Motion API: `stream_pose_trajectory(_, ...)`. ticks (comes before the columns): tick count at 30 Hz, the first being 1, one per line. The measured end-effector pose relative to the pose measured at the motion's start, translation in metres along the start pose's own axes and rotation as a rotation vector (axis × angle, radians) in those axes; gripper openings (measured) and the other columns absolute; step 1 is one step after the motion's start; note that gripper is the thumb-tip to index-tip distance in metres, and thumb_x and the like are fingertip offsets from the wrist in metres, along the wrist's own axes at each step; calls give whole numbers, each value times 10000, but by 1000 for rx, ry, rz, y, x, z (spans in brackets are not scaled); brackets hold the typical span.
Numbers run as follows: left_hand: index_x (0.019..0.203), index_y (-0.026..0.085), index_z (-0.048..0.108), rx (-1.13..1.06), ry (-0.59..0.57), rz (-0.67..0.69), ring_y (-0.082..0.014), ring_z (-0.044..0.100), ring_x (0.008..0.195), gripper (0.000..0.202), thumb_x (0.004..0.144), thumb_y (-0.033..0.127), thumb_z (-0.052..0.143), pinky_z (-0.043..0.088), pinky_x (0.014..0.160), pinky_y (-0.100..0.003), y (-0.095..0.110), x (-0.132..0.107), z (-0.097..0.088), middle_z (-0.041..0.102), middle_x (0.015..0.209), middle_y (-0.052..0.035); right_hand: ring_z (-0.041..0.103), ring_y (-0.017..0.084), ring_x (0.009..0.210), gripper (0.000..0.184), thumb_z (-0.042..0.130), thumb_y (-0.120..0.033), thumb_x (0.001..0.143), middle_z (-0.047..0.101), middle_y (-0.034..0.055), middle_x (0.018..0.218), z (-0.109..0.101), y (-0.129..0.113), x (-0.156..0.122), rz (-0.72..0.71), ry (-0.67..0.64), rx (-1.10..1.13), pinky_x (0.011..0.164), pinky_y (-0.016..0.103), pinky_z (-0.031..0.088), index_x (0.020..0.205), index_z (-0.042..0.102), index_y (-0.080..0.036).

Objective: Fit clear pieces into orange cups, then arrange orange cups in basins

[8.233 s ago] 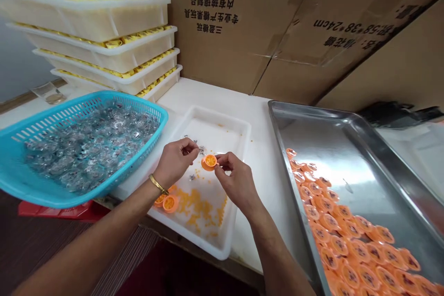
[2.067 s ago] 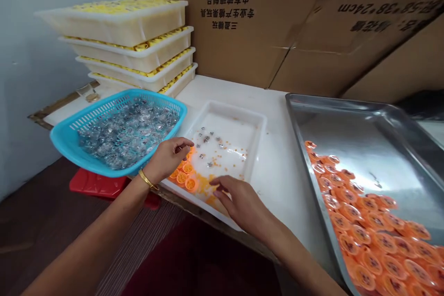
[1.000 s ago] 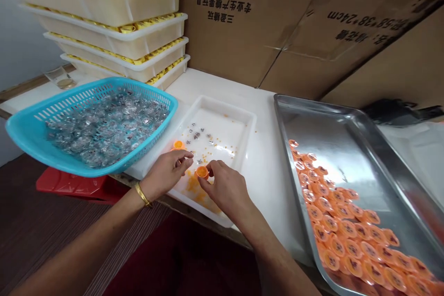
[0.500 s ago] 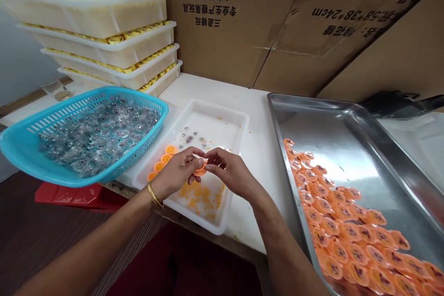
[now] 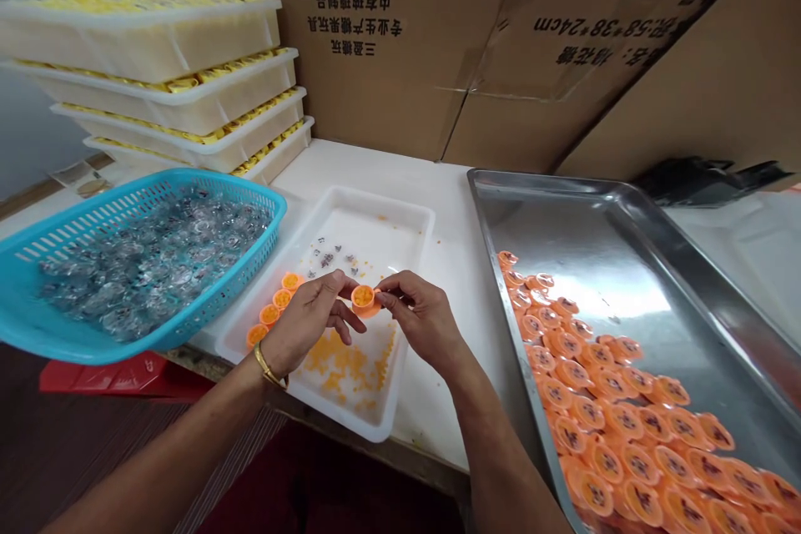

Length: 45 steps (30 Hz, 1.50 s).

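Note:
A small round orange cup, filled with orange bits, is held up over a white plastic tray. My right hand pinches its right edge between thumb and fingers. At its left side is my left hand, thumb raised and fingers spread loosely around the cup; whether a fingertip touches it is hard to tell. Similar filled orange cups line the tray's left side. Loose orange bits lie in its near part, and several small dark-printed clear pieces sit farther back.
To the left stands a blue basket of clear plastic pieces, before stacked white bins with yellow contents. A metal tray at right holds many orange, clear-topped pieces. Cardboard boxes wall the back; a red stool is below.
The orange cup has turned so its filled opening faces me. My left thumb has come off it and the left fingers have spread. The view has shifted slightly right.

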State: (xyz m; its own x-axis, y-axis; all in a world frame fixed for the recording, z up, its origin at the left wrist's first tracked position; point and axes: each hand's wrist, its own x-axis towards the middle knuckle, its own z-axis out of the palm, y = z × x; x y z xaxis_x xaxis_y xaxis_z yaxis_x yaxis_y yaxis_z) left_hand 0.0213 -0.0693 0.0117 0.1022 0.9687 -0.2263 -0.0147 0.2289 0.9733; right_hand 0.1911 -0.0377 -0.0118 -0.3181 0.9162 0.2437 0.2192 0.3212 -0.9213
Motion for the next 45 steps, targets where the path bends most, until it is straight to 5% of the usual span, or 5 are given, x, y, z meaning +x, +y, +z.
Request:
stream_pose_trajectory(8,750,147,550,117,70,14,-47,420,369,299,812,439,571,307,389,-153,-7,7,8,538,481,33,570,135,709,87,564,-195,847,619,15,795,0,-4,-2,-128,3,-143,649,266,449,806,639,-214)
stream_pose_trajectory(22,911,126,602,31,109,53,-150,626,618,407,861,497,442,458,448,-239,-2,3,2,605,948,-92,597,152,758,92,553,-229,858,651,30,868,-5,2,0,-93,87,-78,682,287,490,851,645,-219)
stream_pose_trajectory(34,879,132,648,1577,-25,136,-266,604,871,177,835,201,492,446,712,-359,-11,14,-25,605,953,-134,673,146,706,209,625,-381,819,695,40,957,-4,-3,2,120,162,319,661,297,585,880,625,-182)
stream_pose_trajectory(41,737,159,655,1426,-28,113,-250,626,813,174,780,110,494,447,705,-339,-16,29,-21,632,799,-110,675,154,711,246,627,-422,810,693,35,911,-7,-4,2,130,188,329,668,309,592,876,624,-184)
stream_pose_trajectory(45,844,154,681,731,61,1,-174,631,617,210,815,199,477,490,605,-290,-7,31,-22,642,679,-55,671,157,701,245,620,-413,813,691,41,886,-7,-4,2,143,174,338,656,312,593,868,624,-174)
